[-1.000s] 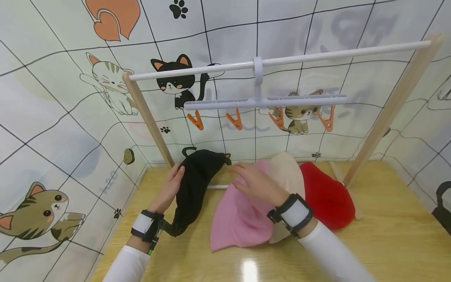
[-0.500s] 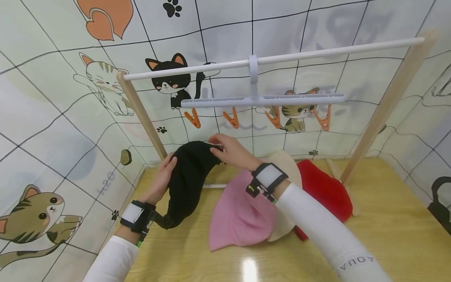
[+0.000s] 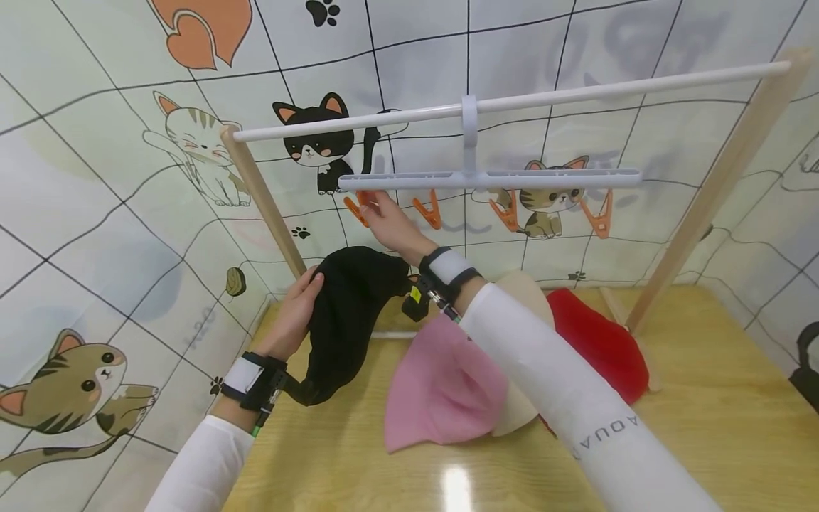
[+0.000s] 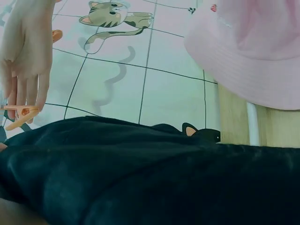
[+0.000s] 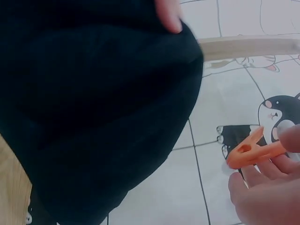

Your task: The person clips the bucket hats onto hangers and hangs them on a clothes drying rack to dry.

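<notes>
My left hand (image 3: 291, 320) grips the side of a black cloth hat (image 3: 352, 306) and holds it up over the table's left part; its fingers behind the cloth are hidden. At the left end of the pale hanger (image 3: 550, 178), my right hand (image 3: 397, 226) has its thumb and fingers on the leftmost orange clip (image 3: 355, 210). The right wrist view shows this clip (image 5: 248, 153) between thumb and fingers, apart from the black hat (image 5: 103, 103). In the left wrist view the black hat (image 4: 154, 183) fills the bottom, below the right hand (image 4: 28, 51).
A pink bucket hat (image 3: 441, 391), a cream hat (image 3: 521, 419) and a red hat (image 3: 591, 348) overlap on the wooden table (image 3: 358, 462). The hanger hooks over a white rod (image 3: 608, 92) between wooden posts. More orange clips (image 3: 427, 210) hang along it. A cat-print wall stands behind.
My right hand has risen from above the pink hat, past the black hat's edge, to the leftmost clip. The left hand has lifted the black hat slightly.
</notes>
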`<action>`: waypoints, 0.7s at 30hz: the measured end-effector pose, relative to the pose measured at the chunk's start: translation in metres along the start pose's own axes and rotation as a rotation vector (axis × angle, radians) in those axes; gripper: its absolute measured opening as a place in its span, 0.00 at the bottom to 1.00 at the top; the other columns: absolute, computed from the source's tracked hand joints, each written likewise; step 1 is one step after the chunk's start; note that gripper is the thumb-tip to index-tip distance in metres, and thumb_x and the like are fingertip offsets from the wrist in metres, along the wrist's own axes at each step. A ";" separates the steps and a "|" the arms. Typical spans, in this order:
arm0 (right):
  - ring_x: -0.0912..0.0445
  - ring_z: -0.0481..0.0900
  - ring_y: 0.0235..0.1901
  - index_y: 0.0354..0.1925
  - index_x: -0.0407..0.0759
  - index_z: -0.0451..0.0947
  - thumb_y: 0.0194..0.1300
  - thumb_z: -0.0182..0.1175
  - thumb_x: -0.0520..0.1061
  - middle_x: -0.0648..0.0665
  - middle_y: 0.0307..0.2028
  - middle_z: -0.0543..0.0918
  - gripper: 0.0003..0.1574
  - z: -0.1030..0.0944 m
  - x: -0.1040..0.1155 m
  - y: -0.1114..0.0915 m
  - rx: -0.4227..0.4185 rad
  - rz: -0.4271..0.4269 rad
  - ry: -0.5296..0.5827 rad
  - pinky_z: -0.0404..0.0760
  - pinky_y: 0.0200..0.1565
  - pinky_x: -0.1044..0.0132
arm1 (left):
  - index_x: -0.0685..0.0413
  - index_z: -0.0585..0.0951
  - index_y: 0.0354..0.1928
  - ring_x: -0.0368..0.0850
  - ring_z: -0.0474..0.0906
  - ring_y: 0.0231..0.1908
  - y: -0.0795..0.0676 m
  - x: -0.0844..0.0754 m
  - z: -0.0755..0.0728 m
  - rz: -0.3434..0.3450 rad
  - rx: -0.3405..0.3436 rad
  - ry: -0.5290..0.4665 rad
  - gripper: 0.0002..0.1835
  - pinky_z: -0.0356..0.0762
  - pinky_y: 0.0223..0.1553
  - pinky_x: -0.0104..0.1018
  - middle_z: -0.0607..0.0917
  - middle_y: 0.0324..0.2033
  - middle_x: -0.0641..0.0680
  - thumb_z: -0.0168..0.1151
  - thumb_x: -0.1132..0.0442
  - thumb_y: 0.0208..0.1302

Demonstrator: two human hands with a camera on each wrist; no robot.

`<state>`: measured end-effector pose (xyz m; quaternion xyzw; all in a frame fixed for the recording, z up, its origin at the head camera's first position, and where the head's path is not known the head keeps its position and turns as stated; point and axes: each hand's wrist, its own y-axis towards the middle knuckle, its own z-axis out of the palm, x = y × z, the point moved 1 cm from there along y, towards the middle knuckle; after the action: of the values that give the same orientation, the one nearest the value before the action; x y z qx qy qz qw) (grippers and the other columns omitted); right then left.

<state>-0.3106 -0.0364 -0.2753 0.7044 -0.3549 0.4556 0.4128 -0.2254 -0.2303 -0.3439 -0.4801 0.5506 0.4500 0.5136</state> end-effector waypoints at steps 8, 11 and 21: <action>0.53 0.65 0.63 0.66 0.43 0.62 0.76 0.45 0.43 0.44 0.64 0.69 0.23 0.013 0.009 0.006 -0.038 0.040 0.149 0.62 0.63 0.54 | 0.58 0.54 0.73 0.49 0.53 0.64 -0.001 -0.002 -0.003 -0.020 -0.013 -0.030 0.27 0.53 0.64 0.46 0.57 0.67 0.58 0.34 0.54 0.79; 0.53 0.67 0.61 0.65 0.41 0.63 0.75 0.46 0.41 0.42 0.62 0.71 0.23 0.016 0.009 0.007 -0.005 0.041 0.210 0.63 0.64 0.56 | 0.58 0.55 0.72 0.49 0.55 0.62 -0.002 -0.004 -0.001 -0.022 -0.010 -0.021 0.26 0.55 0.62 0.46 0.59 0.65 0.58 0.34 0.53 0.79; 0.51 0.69 0.61 0.68 0.38 0.61 0.75 0.45 0.37 0.39 0.64 0.70 0.26 0.017 0.005 0.005 0.109 -0.015 0.325 0.67 0.61 0.55 | 0.57 0.57 0.71 0.50 0.62 0.58 0.000 -0.011 0.006 -0.033 0.054 0.021 0.27 0.63 0.59 0.44 0.64 0.61 0.59 0.36 0.51 0.78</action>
<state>-0.3072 -0.0547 -0.2733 0.6455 -0.2528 0.5789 0.4294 -0.2249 -0.2238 -0.3329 -0.4798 0.5600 0.4212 0.5280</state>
